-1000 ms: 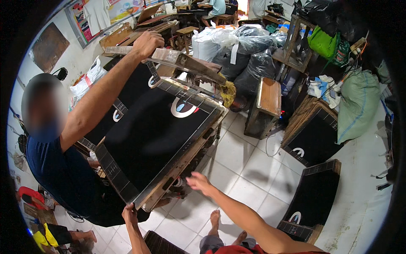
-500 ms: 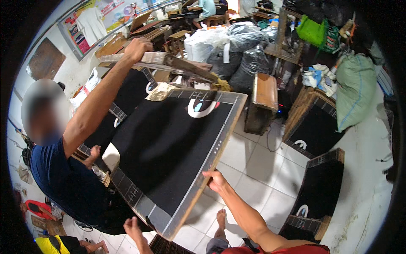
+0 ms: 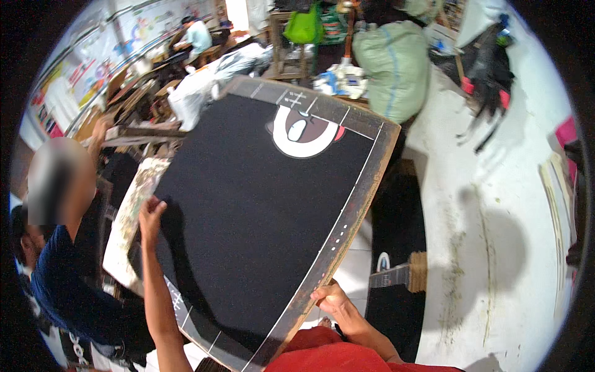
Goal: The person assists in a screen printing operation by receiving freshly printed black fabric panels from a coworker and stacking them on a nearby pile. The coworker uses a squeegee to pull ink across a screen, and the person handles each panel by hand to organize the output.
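Board [image 3: 266, 204] in right hand [image 3: 332, 299]

Board [image 3: 347, 214], dark border, white marks | black cloth [image 3: 248, 204] on top, white-ringed print [image 3: 313, 127] far end | held up, aslant

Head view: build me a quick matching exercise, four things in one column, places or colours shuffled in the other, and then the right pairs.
Things
1. Black-covered board
2. Right hand
3. Large sack
4. Left hand

Places or colours
A. At the board's left edge
B. Pale green
C. Black in the middle, dark grey along its borders
D. Gripping the board's right edge, low in the picture

Pairs: 1-C, 2-D, 3-B, 4-A
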Demonstrator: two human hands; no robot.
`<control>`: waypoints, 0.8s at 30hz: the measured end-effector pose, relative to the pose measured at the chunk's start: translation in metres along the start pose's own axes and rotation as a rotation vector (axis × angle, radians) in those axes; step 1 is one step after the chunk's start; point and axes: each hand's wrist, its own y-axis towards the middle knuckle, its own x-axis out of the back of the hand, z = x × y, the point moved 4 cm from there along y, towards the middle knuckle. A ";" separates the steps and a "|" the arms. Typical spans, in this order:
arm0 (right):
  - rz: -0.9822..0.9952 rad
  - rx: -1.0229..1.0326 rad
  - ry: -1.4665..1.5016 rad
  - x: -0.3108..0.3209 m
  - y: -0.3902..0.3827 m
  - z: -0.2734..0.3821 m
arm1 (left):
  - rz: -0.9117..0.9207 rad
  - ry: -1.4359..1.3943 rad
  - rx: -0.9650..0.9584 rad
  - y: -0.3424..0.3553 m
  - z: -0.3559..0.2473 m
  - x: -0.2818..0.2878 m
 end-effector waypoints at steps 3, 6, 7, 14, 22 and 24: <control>0.066 0.031 -0.014 0.013 -0.024 0.023 | -0.139 0.164 -0.235 0.050 -0.079 -0.016; 0.399 0.184 0.071 0.013 -0.034 0.040 | -0.088 0.132 -0.298 0.088 -0.156 -0.021; 0.335 0.208 0.005 0.019 -0.037 0.043 | 0.031 0.169 -0.297 0.101 -0.182 -0.026; 0.120 0.070 -0.011 0.081 -0.041 0.059 | 0.154 0.029 -0.174 0.097 -0.283 -0.076; 0.403 -0.643 -2.088 0.123 -0.039 0.016 | 0.327 0.127 -0.639 -0.004 -0.323 -0.180; 0.030 0.146 -1.907 0.058 -0.046 0.054 | 0.407 0.209 -0.689 -0.036 -0.318 -0.214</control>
